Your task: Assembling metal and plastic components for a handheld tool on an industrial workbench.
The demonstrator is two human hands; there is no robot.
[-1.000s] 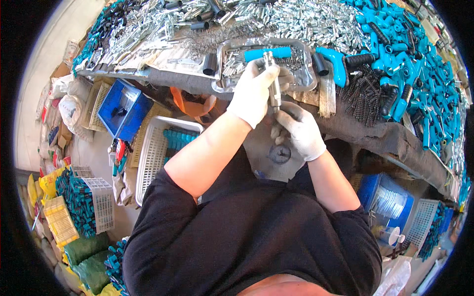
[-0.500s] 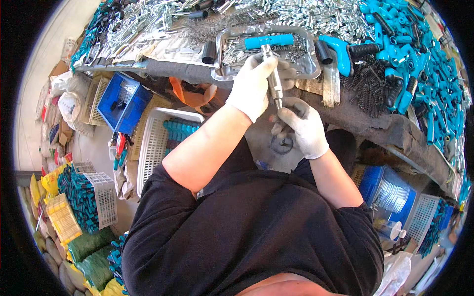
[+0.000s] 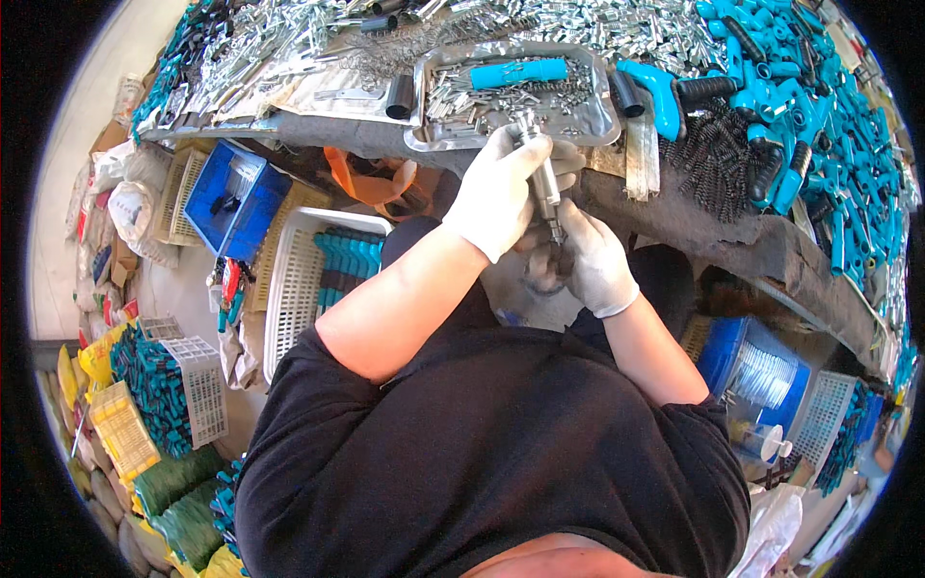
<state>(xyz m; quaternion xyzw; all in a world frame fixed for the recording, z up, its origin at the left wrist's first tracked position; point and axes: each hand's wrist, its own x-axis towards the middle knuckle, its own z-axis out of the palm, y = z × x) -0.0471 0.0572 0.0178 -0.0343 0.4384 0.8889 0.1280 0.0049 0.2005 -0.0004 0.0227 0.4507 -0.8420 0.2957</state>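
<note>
2 gloved hands of yours are raised on the near side of the table [image 3: 694, 226], with the metal cylinder [image 3: 545, 183] slanting between them, its narrow end toward you. Nearer, your right hand [image 3: 599, 262] is partly closed, thumb and fingers curled about that narrow end; too little of the fingertips shows to tell whether they grip it or only steady it. Just beyond, your left hand [image 3: 491, 197] is closed around the cylinder's body, thumb over its upper part, and seems to carry the weight. The cylinder could twist or slide down if your left glove slackens, since smooth metal probably offers little bite; any loose piece at its narrow end could drop past the table edge. Count 1 cylinder held, then 1 metal tray [image 3: 597, 133] past your knuckles, holding 1 teal tube [image 3: 518, 73] and small silvery pins [image 3: 458, 93] too many to count. 2 black sleeves flank the tray, 1 at left [image 3: 400, 97] and 1 at right [image 3: 627, 94]. Farther right lie 1 pistol-shaped teal housing [image 3: 660, 96], 1 ribbed black grip [image 3: 701, 89] just beside it, and uncountable dark springs [image 3: 711, 178]. Farthest back, silver parts [image 3: 617, 39] are heaped past counting.
</note>
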